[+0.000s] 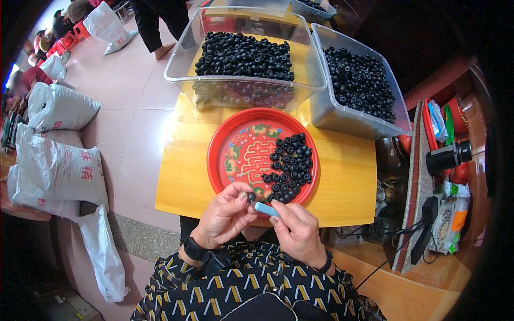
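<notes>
My left hand point(225, 215) pinches round black bead point(251, 197), right hand point(297, 229) smooth blue handle point(266, 208), tip unclear; room along left tray rim point(212, 152).

We hold a black piece point(251, 197) in our left fingers point(227, 206), a pale-blue handle point(266, 208) in our right fingers point(292, 214), near the red tray point(215, 152); far off stand two clear bins point(342, 113).

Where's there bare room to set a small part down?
Free: yellow table left of the red tray, out to the edge; right of the tray, nearer than the right bin; the tray's left part beyond the left hand. Crowded: the tray's right side, with black pieces; its near rim, at the right hand; table's far side, under the clear bin.
</notes>
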The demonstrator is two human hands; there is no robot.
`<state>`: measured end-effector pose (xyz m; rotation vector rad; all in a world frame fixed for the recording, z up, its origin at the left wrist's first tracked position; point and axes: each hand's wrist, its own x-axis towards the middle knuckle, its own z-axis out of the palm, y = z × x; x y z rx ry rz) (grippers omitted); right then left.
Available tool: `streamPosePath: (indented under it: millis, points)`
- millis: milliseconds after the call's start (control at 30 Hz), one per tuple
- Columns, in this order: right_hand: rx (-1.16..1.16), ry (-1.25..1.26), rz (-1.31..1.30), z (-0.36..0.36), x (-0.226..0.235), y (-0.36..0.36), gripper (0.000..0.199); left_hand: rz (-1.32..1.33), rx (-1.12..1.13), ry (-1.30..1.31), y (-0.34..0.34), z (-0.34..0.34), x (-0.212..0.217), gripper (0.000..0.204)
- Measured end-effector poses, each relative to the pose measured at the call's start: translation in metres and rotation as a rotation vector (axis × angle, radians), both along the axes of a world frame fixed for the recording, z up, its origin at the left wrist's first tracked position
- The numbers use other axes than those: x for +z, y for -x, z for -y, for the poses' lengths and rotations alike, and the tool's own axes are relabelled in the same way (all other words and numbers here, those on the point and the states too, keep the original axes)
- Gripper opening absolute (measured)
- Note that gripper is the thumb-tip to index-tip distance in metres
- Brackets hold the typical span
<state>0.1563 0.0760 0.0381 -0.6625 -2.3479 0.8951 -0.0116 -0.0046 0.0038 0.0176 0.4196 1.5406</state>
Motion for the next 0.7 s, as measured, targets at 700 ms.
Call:
streamPosePath:
  millis: [700]
  points:
    - [-0.019, -0.124, 0.012, -0.0014, -0.0015, -0.0004, 0.037, -0.031, 0.003, -0.014, -0.0023, -0.0008, -0.0005, 0.013]
